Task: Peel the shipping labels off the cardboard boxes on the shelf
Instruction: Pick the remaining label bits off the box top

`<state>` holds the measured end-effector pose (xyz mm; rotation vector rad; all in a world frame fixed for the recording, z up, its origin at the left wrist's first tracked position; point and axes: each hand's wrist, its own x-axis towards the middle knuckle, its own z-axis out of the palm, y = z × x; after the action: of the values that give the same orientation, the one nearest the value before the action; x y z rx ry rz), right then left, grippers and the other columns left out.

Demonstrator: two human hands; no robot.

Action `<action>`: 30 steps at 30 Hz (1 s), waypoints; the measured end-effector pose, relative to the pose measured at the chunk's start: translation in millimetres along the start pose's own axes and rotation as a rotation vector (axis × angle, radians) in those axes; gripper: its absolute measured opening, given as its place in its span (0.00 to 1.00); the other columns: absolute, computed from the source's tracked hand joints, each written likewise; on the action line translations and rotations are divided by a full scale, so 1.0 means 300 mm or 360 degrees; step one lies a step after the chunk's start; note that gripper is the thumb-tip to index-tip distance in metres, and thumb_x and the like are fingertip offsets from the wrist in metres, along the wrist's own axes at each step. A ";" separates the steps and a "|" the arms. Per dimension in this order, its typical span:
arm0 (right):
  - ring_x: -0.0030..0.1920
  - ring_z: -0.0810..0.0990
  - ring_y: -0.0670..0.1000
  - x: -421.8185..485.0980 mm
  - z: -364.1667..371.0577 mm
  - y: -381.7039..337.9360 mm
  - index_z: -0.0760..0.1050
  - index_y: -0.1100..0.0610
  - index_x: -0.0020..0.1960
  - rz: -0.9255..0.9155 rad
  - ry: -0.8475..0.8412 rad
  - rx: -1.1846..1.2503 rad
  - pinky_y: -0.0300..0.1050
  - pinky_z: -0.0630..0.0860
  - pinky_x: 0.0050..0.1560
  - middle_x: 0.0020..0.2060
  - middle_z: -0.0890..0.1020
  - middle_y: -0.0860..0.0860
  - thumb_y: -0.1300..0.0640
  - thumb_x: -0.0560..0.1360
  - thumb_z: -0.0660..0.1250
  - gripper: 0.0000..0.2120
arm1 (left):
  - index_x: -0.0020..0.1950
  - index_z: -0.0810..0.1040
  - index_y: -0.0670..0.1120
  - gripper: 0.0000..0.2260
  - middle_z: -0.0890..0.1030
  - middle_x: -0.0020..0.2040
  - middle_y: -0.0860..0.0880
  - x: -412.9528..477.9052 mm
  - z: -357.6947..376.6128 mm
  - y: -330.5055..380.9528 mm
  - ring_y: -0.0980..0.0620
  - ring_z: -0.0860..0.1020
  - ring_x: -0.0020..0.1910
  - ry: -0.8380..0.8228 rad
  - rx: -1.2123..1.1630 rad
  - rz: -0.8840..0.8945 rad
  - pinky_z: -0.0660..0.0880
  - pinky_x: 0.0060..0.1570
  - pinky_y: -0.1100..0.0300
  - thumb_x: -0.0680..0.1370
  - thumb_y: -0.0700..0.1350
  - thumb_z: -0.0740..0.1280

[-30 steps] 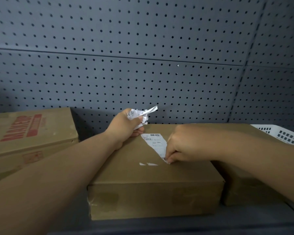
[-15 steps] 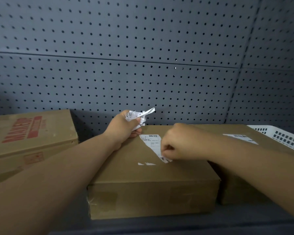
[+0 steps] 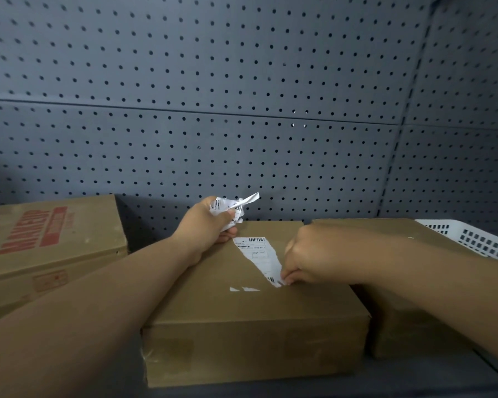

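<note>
at the far left a cardboard box with red print [image 3: 49, 234] sits on the shelf [image 3: 414, 377], against the grey pegboard [image 3: 242, 110]. next along, the left hand [image 3: 210, 225] is raised over the far left corner of the middle box [image 3: 242, 311], its fingers clenched round a crumpled wad of torn label [image 3: 233, 209], with a white strip sticking out up and to the right. the heel of that hand and the wrist lie on the box top.

the middle box lies flat, its long side facing the camera. stuck to its lid is the label remnant [image 3: 263, 258], a long white wedge. its wide end with the barcode lies toward the pegboard, and it tapers to a tip pointing toward the near right, so its long axis runs diagonally from far left to near right. just left of the tip, two small white scraps [image 3: 245, 289] are stuck to the cardboard.

the right hand [image 3: 314, 257] rests on the lid with its fingers curled, the fingertips [image 3: 288, 278] pinching the narrow tip of the label remnant. whether the tip has lifted off the cardboard cannot be told.

under the right forearm a second brown box [image 3: 406, 334] stands just beside the middle one, and a white slotted basket [image 3: 472, 239] sits at the far right.
</note>
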<state>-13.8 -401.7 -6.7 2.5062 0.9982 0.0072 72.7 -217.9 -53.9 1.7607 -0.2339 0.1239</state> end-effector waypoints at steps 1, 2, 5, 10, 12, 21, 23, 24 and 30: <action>0.53 0.78 0.48 0.002 0.001 0.001 0.77 0.50 0.61 -0.0005 -0.0016 -0.0021 0.47 0.75 0.52 0.54 0.81 0.47 0.49 0.81 0.56 0.15 | 0.49 0.74 0.49 0.01 0.83 0.42 0.42 0.001 0.000 -0.001 0.50 0.82 0.40 -0.0003 0.0007 0.0003 0.80 0.46 0.57 0.80 0.44 0.64; 0.52 0.78 0.49 0.004 0.002 0.002 0.77 0.51 0.61 -0.0008 -0.0022 -0.0033 0.48 0.75 0.51 0.53 0.81 0.48 0.50 0.81 0.56 0.15 | 0.49 0.74 0.49 0.01 0.83 0.42 0.42 0.001 0.000 -0.001 0.50 0.82 0.40 -0.0005 0.0011 0.0004 0.80 0.47 0.57 0.80 0.44 0.64; 0.52 0.78 0.50 0.011 0.018 0.003 0.78 0.53 0.59 -0.0067 0.0013 -0.0071 0.49 0.76 0.49 0.52 0.81 0.50 0.52 0.81 0.56 0.15 | 0.50 0.74 0.48 0.01 0.83 0.42 0.42 0.003 0.000 -0.004 0.49 0.82 0.41 -0.0016 0.0015 -0.0002 0.80 0.49 0.55 0.80 0.44 0.64; 0.52 0.78 0.52 0.014 0.030 0.006 0.78 0.56 0.58 -0.0096 0.0083 -0.0051 0.46 0.75 0.48 0.52 0.80 0.52 0.55 0.81 0.56 0.14 | 0.50 0.75 0.47 0.02 0.82 0.41 0.44 0.003 0.000 -0.007 0.51 0.81 0.39 -0.0034 0.0000 0.0004 0.80 0.46 0.58 0.80 0.44 0.63; 0.51 0.77 0.52 0.010 0.036 0.003 0.78 0.57 0.56 -0.0103 0.0133 -0.0042 0.43 0.70 0.43 0.50 0.80 0.53 0.57 0.80 0.56 0.13 | 0.51 0.75 0.46 0.03 0.82 0.41 0.44 0.003 0.000 -0.008 0.51 0.81 0.39 -0.0030 0.0008 0.0009 0.80 0.46 0.57 0.80 0.44 0.63; 0.47 0.77 0.55 -0.015 0.050 -0.050 0.77 0.58 0.52 0.0161 0.0183 -0.0081 0.47 0.74 0.41 0.46 0.78 0.54 0.63 0.77 0.57 0.11 | 0.48 0.73 0.49 0.02 0.82 0.41 0.44 0.000 0.008 -0.002 0.50 0.81 0.40 0.0017 0.0046 -0.0003 0.79 0.46 0.57 0.80 0.44 0.64; 0.46 0.78 0.55 -0.008 0.050 -0.060 0.77 0.60 0.50 0.0217 0.0191 -0.0097 0.48 0.77 0.45 0.44 0.78 0.54 0.66 0.75 0.58 0.10 | 0.49 0.73 0.48 0.01 0.82 0.42 0.44 -0.002 0.009 -0.002 0.51 0.81 0.39 0.0018 0.0054 -0.0003 0.79 0.45 0.58 0.80 0.44 0.64; 0.44 0.78 0.55 -0.003 0.052 -0.065 0.77 0.61 0.48 0.0252 0.0193 -0.0084 0.49 0.77 0.47 0.43 0.77 0.54 0.68 0.74 0.58 0.10 | 0.50 0.74 0.48 0.01 0.82 0.43 0.44 -0.004 0.009 -0.001 0.51 0.81 0.39 0.0021 0.0062 -0.0002 0.80 0.44 0.58 0.80 0.44 0.64; 0.45 0.79 0.51 0.025 0.047 -0.028 0.80 0.59 0.46 0.0373 0.0281 0.0261 0.44 0.74 0.45 0.45 0.82 0.52 0.59 0.77 0.62 0.09 | 0.51 0.74 0.47 0.02 0.82 0.44 0.43 -0.013 0.005 0.008 0.50 0.81 0.41 0.0053 0.0095 0.0000 0.79 0.43 0.59 0.80 0.44 0.64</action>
<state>-11.4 -397.0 -24.0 2.7999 0.7920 0.2308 68.2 -219.5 -52.7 1.8163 -0.2079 0.1610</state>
